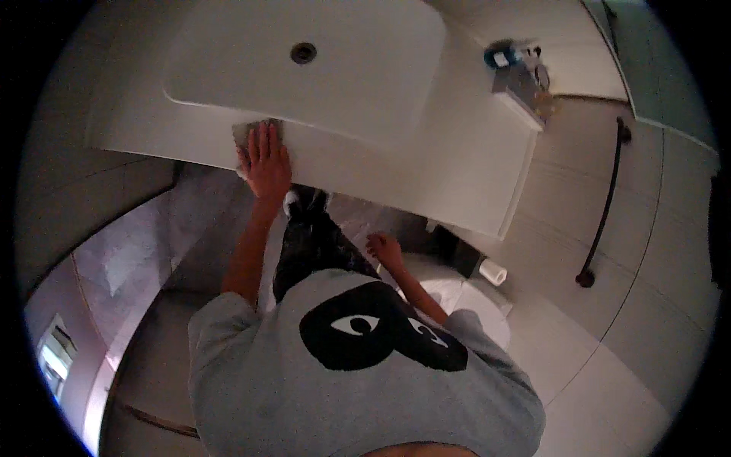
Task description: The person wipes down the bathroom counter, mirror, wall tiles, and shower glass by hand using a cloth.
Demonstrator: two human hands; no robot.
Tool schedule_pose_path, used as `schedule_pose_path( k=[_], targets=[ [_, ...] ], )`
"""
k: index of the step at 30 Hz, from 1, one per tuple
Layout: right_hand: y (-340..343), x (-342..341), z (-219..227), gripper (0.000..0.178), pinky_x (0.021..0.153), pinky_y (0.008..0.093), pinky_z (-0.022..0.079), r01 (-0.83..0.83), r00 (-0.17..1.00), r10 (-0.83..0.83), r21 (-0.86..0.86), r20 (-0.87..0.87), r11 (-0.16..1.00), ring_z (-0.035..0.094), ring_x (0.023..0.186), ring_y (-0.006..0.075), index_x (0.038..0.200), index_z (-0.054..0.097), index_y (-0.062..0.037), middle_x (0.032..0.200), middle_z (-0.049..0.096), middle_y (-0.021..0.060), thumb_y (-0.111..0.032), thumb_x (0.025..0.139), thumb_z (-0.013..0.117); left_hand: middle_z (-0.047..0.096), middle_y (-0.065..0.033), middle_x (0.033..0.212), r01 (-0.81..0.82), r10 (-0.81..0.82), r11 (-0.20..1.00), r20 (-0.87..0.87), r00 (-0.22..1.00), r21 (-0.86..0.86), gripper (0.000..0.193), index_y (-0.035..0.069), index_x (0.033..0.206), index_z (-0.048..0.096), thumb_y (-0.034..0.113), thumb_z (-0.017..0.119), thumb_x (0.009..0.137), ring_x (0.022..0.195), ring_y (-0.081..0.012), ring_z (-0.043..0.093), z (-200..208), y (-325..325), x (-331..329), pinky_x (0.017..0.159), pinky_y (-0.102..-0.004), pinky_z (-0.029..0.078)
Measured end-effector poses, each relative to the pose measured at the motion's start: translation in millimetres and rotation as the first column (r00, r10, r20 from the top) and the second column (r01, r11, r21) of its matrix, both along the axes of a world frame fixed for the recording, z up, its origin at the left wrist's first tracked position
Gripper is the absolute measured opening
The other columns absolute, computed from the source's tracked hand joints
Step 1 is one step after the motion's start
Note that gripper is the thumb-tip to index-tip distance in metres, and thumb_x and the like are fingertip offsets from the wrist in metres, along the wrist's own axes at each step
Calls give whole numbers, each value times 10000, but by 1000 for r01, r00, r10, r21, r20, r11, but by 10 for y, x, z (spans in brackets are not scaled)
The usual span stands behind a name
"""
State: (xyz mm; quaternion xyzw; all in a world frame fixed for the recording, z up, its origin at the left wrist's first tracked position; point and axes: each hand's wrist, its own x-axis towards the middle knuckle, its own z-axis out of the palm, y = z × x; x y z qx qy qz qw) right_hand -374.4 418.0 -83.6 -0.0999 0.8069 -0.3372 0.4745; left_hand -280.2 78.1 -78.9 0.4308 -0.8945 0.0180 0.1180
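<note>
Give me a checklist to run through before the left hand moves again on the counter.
1. Left hand on the cloth: ok, palm down with fingers spread.
2. Cloth supported: ok, it lies on the counter between the basin and the front edge.
3. Items away from the cloth: ok, the blue bottle and grey box stand toward the counter's right end.
4. Right hand empty: cannot tell, its fingers look curled.
5. Cloth damp: cannot tell from this dim view.
</note>
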Motion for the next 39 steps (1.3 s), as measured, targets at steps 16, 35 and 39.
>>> schedule_pose_path(
  k=[16, 35, 39],
  targets=[
    [778, 456, -55, 260, 674, 328, 519, 195, 979, -200, 120, 36, 973, 663, 751, 187, 1012, 673, -7, 821, 688, 115, -215, 916, 550, 490, -8, 1377, 813, -754, 576, -329, 568, 84, 492, 185, 1322, 528, 319, 576, 852, 1320, -229, 393, 137, 2150, -2140, 1123, -492, 245],
    [1992, -831, -21, 244, 609, 294, 510, 372, 905, -376, 58, 199, 926, 649, 709, 178, 1032, 642, -15, 860, 676, 105, -206, 964, 505, 453, -52, 1404, 699, -649, 703, -284, 705, 131, 527, 163, 1367, 486, 321, 548, 868, 1369, -254, 334, 263, 3203, -2970, 1158, -530, 169],
    [2195, -757, -144, 203, 651, 345, 520, 315, 927, -335, 132, 170, 940, 666, 766, 211, 1006, 647, -20, 872, 686, 117, -138, 949, 492, 436, -38, 1440, 582, -542, 777, -217, 812, 240, 496, 168, 1350, 508, 314, 549, 879, 1357, -245, 349, 365, 2655, -2479, 1130, -537, 213]
  ],
)
